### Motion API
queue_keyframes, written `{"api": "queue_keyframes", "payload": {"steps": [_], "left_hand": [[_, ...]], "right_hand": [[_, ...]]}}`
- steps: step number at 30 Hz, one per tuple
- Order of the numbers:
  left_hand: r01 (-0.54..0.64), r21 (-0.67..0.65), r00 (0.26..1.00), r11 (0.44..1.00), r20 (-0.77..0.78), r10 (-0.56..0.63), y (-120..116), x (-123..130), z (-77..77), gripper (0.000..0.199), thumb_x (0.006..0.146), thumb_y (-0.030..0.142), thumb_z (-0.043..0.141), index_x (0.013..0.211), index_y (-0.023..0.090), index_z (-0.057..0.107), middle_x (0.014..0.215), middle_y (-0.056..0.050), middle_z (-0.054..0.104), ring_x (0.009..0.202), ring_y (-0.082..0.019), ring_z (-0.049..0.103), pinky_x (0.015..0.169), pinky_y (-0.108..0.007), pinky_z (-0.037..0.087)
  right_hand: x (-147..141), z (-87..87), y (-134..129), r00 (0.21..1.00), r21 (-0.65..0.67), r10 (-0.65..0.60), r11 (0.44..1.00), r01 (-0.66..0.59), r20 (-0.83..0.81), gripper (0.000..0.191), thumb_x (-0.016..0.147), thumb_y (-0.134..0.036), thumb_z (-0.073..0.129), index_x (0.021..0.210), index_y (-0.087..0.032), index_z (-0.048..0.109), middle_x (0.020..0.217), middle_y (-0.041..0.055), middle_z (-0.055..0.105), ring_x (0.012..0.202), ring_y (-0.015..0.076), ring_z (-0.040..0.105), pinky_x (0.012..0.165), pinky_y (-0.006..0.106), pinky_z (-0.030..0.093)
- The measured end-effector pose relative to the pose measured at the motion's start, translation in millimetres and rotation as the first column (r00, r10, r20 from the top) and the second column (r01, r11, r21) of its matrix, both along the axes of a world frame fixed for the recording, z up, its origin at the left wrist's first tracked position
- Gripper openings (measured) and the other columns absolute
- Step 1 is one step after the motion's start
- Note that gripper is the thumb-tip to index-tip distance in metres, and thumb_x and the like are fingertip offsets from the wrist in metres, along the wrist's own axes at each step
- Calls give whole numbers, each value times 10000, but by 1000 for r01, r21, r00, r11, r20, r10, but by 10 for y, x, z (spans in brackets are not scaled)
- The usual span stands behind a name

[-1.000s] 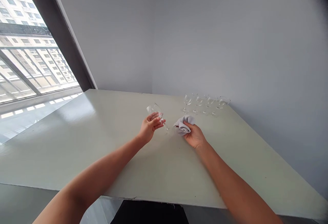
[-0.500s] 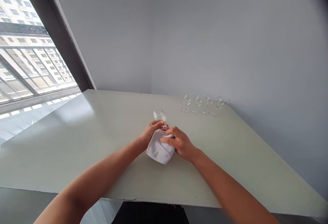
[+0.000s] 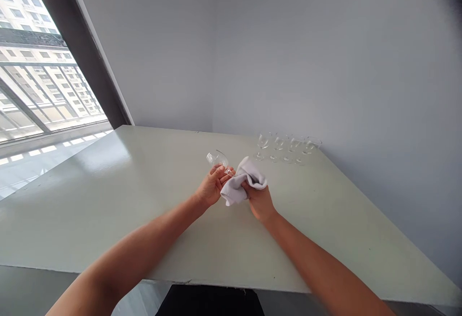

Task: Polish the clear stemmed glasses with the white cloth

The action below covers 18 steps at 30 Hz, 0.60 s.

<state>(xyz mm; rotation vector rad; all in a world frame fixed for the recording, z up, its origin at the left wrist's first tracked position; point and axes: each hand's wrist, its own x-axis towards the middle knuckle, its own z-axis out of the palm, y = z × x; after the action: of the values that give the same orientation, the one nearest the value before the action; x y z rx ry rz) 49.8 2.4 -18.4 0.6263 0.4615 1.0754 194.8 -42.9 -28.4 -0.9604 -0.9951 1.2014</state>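
Observation:
A clear stemmed glass (image 3: 218, 159) lies tilted in my left hand (image 3: 212, 187), its bowl pointing up and to the left. My left fingers are closed around the lower bowl and stem. A white cloth (image 3: 238, 187) is bunched in my right hand (image 3: 260, 201), whose fingers are mostly hidden behind it. The cloth meets the foot end of the glass and covers it, so the foot does not show. Both hands are above the middle of the pale table (image 3: 162, 239).
Several clear stemmed glasses (image 3: 277, 143) stand upright in a row at the table's back right, near the grey wall (image 3: 325, 65). A window (image 3: 43, 75) is at the left. The table's front edge runs just before my body.
My right hand has turned over with the cloth, which now bunches upward instead of draping down. The glass has tipped further left in my left hand.

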Motion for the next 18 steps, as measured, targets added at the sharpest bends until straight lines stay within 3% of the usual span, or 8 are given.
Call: {"api": "queue_keyframes", "payload": {"steps": [3,9,14,18], "left_hand": [[-55,56,998,997,-12,56,4,2,7,317,719,294,650,949,219,446,877,-7,607,848,-124,616,776,-257,470],[-195,192,963,962,-147,225,8,-4,-7,498,682,257,685,1061,255,361,933,-18,610,902,-167,622,787,-310,485],[-235,374,910,897,-240,338,-40,7,37,590,624,211,723,1077,249,347,840,0,625,812,-190,643,755,-355,496],[-247,415,892,875,-254,373,-29,-21,45,562,634,228,711,1077,248,366,826,2,629,787,-186,643,742,-361,495]], "right_hand": [[-112,-94,11,971,-175,2,984,-45,-240,216,638,-356,679,774,-200,616,719,-5,607,687,140,545,606,261,422],[-256,-217,-25,885,-289,56,934,-210,-462,121,614,-258,604,694,-171,579,566,6,578,507,124,516,492,251,415],[-230,-166,-20,860,-349,112,882,-317,-499,116,654,-277,564,685,-166,577,582,25,589,519,129,524,494,257,432],[-210,-121,-34,875,-299,245,872,-387,-417,192,684,-352,582,644,-166,553,526,12,553,472,127,506,474,261,423]]}}
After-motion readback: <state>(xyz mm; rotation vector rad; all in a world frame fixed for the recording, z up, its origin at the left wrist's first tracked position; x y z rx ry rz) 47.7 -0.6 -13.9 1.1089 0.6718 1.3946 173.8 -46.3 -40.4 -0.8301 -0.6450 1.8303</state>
